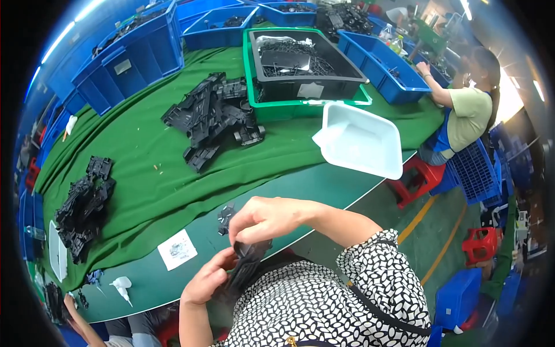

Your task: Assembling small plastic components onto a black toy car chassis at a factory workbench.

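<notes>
Left hand [203, 280] clamped on black plastic part [247, 266], at near edge of worktop [303, 188]. Right hand [267, 218] at part's 12 o'clock end (fingertips partly hidden, can't tell its grip). White paper [177, 250] at part's 9 o'clock.

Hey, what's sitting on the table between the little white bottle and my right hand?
A white printed sheet, lying between the white bottle and your right hand, in the head view.
</notes>
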